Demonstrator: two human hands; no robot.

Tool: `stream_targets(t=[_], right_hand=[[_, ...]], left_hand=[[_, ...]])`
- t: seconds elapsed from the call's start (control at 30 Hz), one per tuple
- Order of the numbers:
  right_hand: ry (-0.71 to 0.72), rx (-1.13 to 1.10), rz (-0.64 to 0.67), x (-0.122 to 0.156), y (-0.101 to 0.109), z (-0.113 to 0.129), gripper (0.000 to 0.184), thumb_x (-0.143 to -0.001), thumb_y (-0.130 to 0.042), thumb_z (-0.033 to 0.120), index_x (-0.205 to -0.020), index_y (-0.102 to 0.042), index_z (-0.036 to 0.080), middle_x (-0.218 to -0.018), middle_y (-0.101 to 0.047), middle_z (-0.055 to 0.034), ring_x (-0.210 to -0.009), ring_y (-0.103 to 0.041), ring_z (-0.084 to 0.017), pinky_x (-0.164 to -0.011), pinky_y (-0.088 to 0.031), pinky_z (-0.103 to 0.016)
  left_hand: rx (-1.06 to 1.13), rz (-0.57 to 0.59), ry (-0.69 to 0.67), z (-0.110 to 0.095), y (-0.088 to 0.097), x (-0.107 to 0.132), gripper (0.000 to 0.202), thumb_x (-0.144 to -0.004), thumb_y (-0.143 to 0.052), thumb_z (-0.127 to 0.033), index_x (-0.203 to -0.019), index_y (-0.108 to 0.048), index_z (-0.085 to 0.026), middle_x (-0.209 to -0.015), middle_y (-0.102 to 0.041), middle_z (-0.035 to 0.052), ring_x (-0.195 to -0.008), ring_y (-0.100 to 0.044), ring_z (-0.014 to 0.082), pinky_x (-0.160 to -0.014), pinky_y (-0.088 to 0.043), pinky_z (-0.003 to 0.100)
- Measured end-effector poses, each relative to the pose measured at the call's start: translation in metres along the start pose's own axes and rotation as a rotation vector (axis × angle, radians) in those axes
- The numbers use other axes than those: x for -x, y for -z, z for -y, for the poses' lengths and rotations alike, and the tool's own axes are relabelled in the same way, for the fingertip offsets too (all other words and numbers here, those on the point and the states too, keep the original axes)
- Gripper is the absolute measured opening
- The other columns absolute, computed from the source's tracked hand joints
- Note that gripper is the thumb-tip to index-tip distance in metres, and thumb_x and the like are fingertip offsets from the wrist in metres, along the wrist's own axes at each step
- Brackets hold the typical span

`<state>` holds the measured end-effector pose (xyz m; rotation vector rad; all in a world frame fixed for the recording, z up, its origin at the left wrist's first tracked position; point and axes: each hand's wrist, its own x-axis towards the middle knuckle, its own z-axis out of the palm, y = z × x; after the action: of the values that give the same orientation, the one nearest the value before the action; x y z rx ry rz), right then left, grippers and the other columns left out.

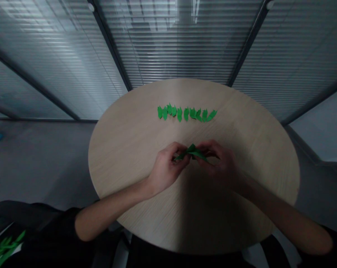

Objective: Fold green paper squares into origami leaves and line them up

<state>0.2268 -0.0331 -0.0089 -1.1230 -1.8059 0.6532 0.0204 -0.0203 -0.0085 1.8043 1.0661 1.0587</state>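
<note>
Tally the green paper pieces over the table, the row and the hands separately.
Green paper pieces in the row: 10
Green paper piece pinched between left hand and right hand: 1
Total: 11

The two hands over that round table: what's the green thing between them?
In the head view, a piece of folded green paper lies between them, pinched by the fingers of both the left hand and the right hand.
</note>
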Motion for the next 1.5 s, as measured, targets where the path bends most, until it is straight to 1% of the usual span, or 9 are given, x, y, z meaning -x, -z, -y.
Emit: stream_targets(t=[0.27, 0.4, 0.53, 0.67, 0.8, 1.03, 1.17, 1.37, 1.5], right_hand=[[0.037, 0.024, -0.023, 0.000, 0.000, 0.003, 0.023, -0.087, -0.074, 0.020, -0.107, -0.063, 0.025, -0.093, -0.079, -0.0018, -0.079, -0.078, -0.019, -0.074, -0.064, -0.032], [0.026, 0.027, -0.065, 0.001, 0.000, 0.002, 0.018, -0.089, -0.072, 0.021, -0.104, -0.065, 0.025, -0.090, -0.078, -0.0009, -0.077, -0.077, -0.018, -0.074, -0.064, -0.031], [-0.018, -0.045, -0.074, 0.000, 0.001, 0.002, 0.011, -0.091, -0.071, 0.024, -0.101, -0.065, 0.024, -0.089, -0.076, -0.0013, -0.077, -0.077, -0.018, -0.073, -0.063, -0.030], [-0.067, -0.208, -0.013, -0.001, 0.002, 0.006, 0.009, -0.092, -0.071, 0.025, -0.098, -0.064, 0.023, -0.087, -0.075, -0.0008, -0.076, -0.077, -0.017, -0.070, -0.064, -0.028], [-0.121, -0.358, 0.050, -0.003, 0.003, 0.011, 0.013, -0.089, -0.072, 0.022, -0.097, -0.063, 0.023, -0.084, -0.075, 0.0004, -0.069, -0.077, -0.016, -0.064, -0.064, -0.026], [-0.126, -0.416, 0.150, -0.003, 0.007, 0.017, 0.013, -0.088, -0.074, 0.023, -0.096, -0.064, 0.022, -0.077, -0.075, 0.0009, -0.067, -0.076, -0.015, -0.064, -0.063, -0.025], [-0.064, -0.389, 0.140, -0.003, 0.007, 0.014, 0.013, -0.088, -0.072, 0.015, -0.098, -0.067, 0.023, -0.081, -0.073, 0.0016, -0.070, -0.077, -0.014, -0.068, -0.063, -0.024], [0.135, -0.306, 0.030, -0.004, 0.004, 0.008, 0.016, -0.088, -0.073, 0.009, -0.097, -0.072, 0.023, -0.101, -0.069, -0.0015, -0.082, -0.073, -0.011, -0.072, -0.062, -0.020], [0.256, -0.215, -0.007, -0.005, 0.004, 0.009, 0.016, -0.092, -0.071, 0.009, -0.099, -0.075, 0.024, -0.102, -0.069, -0.0030, -0.085, -0.072, -0.012, -0.071, -0.062, -0.021]], left_hand=[[-0.002, -0.033, 0.002, 0.002, 0.000, 0.000, 0.015, -0.095, -0.068, -0.030, -0.087, -0.067, -0.017, -0.076, -0.066, 0.0022, -0.065, -0.064, 0.0129, -0.058, -0.054, 0.024], [-0.034, -0.032, -0.010, -0.001, 0.000, 0.000, 0.011, -0.092, -0.070, -0.027, -0.095, -0.067, -0.017, -0.081, -0.068, 0.0020, -0.069, -0.065, 0.0126, -0.059, -0.053, 0.023], [-0.024, -0.048, -0.161, -0.003, 0.002, -0.002, 0.037, -0.086, -0.078, -0.021, -0.119, -0.060, -0.020, -0.113, -0.069, 0.0078, -0.101, -0.069, 0.0192, -0.082, -0.061, 0.032], [-0.058, 0.021, -0.408, -0.002, 0.005, -0.004, 0.042, -0.090, -0.073, -0.017, -0.128, -0.057, -0.021, -0.135, -0.061, 0.0143, -0.127, -0.061, 0.0263, -0.107, -0.054, 0.047], [-0.013, 0.113, -0.419, -0.003, 0.007, -0.003, 0.036, -0.092, -0.067, -0.013, -0.125, -0.057, -0.022, -0.129, -0.064, 0.0138, -0.118, -0.065, 0.0246, -0.099, -0.057, 0.044], [0.019, 0.126, -0.311, -0.003, 0.007, 0.001, 0.033, -0.087, -0.068, -0.018, -0.116, -0.053, -0.024, -0.107, -0.064, 0.0089, -0.092, -0.064, 0.0207, -0.077, -0.056, 0.038], [-0.001, 0.131, -0.273, 0.000, 0.008, 0.003, 0.034, -0.085, -0.067, -0.018, -0.116, -0.053, -0.023, -0.098, -0.065, 0.0063, -0.083, -0.063, 0.0191, -0.070, -0.053, 0.034], [0.025, 0.134, -0.330, 0.001, 0.006, 0.002, 0.037, -0.084, -0.066, -0.011, -0.118, -0.057, -0.023, -0.104, -0.066, 0.0069, -0.090, -0.064, 0.0189, -0.075, -0.053, 0.033], [0.070, 0.124, -0.334, -0.001, 0.005, 0.002, 0.032, -0.085, -0.063, -0.008, -0.113, -0.059, -0.023, -0.103, -0.065, 0.0056, -0.089, -0.063, 0.0171, -0.075, -0.052, 0.031]])
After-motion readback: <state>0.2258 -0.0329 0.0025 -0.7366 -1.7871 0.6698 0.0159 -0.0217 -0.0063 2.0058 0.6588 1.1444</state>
